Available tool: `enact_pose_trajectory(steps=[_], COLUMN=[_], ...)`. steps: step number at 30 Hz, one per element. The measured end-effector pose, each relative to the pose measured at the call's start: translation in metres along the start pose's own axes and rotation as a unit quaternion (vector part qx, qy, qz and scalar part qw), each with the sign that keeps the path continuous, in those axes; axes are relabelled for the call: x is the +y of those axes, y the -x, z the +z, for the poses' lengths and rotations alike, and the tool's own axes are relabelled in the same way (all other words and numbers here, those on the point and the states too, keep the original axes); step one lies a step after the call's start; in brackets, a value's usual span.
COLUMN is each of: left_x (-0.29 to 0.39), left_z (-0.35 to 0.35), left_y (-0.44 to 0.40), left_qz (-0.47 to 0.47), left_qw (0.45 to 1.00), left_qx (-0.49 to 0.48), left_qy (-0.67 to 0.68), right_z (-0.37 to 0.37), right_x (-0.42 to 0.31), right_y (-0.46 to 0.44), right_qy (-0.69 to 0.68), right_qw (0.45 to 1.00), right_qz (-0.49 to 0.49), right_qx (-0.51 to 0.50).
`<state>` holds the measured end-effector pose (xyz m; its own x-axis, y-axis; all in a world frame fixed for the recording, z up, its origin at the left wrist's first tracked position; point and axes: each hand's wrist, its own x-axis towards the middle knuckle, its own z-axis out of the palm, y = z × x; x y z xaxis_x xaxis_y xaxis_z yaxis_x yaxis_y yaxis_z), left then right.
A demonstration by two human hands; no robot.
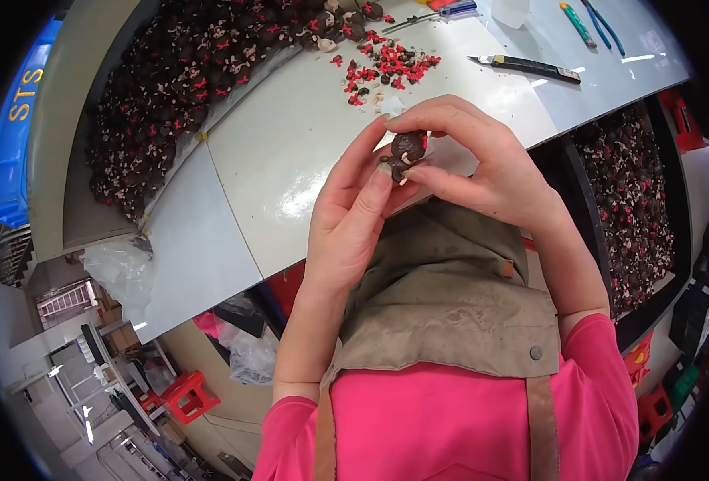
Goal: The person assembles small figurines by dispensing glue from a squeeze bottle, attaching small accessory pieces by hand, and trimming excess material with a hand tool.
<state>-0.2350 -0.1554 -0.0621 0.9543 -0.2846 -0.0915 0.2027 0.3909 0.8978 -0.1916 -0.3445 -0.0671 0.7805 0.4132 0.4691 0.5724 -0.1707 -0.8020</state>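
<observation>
A small dark brown figure [407,147] with a round head, a red part on its side and a pale part below is held between both hands, above the near edge of the white table [290,160]. My left hand [353,204] pinches its lower part with thumb and fingers. My right hand [479,160] curls over it from the other side, its fingertips at the top and its thumb at the bottom. Just beyond the hands, small red and dark pieces [386,68] lie scattered on the table.
A large heap of brown, red and pale pieces [186,88] fills the back left. A craft knife [531,67], screwdriver [439,13], green-capped tube [577,24] and blue pliers [603,28] lie at the back right. A black bin of similar pieces [627,208] stands right.
</observation>
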Motion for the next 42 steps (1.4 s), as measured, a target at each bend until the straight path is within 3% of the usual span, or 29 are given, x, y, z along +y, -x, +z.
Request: enact_pose_trajectory(steps=[8, 14, 20, 42], left_x=[0.002, -0.003, -0.001, -0.009], left_z=[0.006, 0.005, 0.003, 0.008], left_y=[-0.004, -0.012, -0.014, -0.017], left_qz=[-0.003, 0.010, -0.011, 0.006], left_qw=[1.000, 0.997, 0.999, 0.997], left_qx=[0.004, 0.061, 0.034, 0.075], left_qy=[-0.018, -0.048, -0.021, -0.012], right_z=[0.006, 0.020, 0.023, 0.027], right_x=[0.003, 0.011, 0.014, 0.017], right_y=[-0.002, -0.002, -0.001, 0.000], right_qy=[0.001, -0.021, -0.011, -0.022], right_qw=[1.000, 0.999, 0.998, 0.997], right_qz=[0.025, 0.036, 0.042, 0.067], right_qx=[-0.014, 0.025, 0.034, 0.044])
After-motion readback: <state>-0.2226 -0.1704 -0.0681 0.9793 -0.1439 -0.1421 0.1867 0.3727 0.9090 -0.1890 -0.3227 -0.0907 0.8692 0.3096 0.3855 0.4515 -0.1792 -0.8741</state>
